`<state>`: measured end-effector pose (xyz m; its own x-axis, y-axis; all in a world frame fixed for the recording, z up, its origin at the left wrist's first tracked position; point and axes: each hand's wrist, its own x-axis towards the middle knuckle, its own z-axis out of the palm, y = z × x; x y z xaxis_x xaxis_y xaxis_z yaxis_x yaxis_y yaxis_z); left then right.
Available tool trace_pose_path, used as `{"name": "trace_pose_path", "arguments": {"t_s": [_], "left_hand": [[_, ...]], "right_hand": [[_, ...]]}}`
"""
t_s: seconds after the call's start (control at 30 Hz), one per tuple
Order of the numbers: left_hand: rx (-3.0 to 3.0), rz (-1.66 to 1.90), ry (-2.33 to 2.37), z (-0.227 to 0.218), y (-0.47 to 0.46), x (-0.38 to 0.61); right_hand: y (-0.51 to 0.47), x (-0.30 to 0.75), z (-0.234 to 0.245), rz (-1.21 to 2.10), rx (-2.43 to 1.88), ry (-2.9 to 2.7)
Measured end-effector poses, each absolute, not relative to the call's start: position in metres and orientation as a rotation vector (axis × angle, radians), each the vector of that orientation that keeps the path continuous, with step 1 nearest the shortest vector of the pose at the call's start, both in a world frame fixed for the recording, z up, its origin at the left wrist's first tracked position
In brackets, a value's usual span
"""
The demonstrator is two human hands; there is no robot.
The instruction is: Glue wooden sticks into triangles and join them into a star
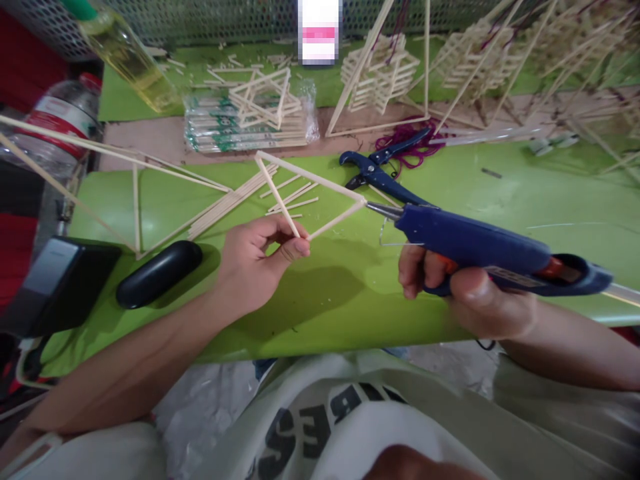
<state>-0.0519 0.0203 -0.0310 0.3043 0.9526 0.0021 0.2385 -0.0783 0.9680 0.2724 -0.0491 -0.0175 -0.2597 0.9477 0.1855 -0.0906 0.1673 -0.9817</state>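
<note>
Between the thumb and fingers of my left hand [263, 260] I pinch one corner of a triangle of thin wooden sticks [310, 175]. My right hand [465, 293] is wrapped round a dark blue glue gun [475, 240], its fingers by the orange trigger. The metal nozzle points left and meets, or nearly meets, the triangle's right corner. Behind the triangle, a bundle of loose sticks [233, 200] and several shorter sticks [295, 193] lie on the green table [320, 307]. Blue-handled pliers or cutters [380, 170] rest just beyond the nozzle.
Wrapped stick packs [210, 127] carry a small star-shaped stick frame [267, 100]. Stacked stick structures [383, 73] stand at the back right, near purple string [413, 143]. A black case [160, 273], a dark box-like device [65, 280], a yellow-liquid bottle [133, 60] and a plastic bottle [60, 120] are left.
</note>
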Motion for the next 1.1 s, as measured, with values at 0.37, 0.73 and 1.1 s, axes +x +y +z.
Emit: {"name": "trace_pose_path", "arguments": {"t_s": [0.37, 0.73, 1.1], "left_hand": [[1.562, 0.891, 1.131, -0.030, 0.020, -0.051], [1.541, 0.963, 1.152, -0.023, 0.019, -0.048], [1.065, 1.037, 0.914, -0.050, 0.015, -0.038]], "right_hand": [[-0.048, 0.273, -0.009, 1.317, -0.966, -1.399], [-0.040, 0.260, 0.000, 1.337, -1.241, -1.361], [-0.010, 0.231, -0.019, 1.318, -1.285, -0.827]]}}
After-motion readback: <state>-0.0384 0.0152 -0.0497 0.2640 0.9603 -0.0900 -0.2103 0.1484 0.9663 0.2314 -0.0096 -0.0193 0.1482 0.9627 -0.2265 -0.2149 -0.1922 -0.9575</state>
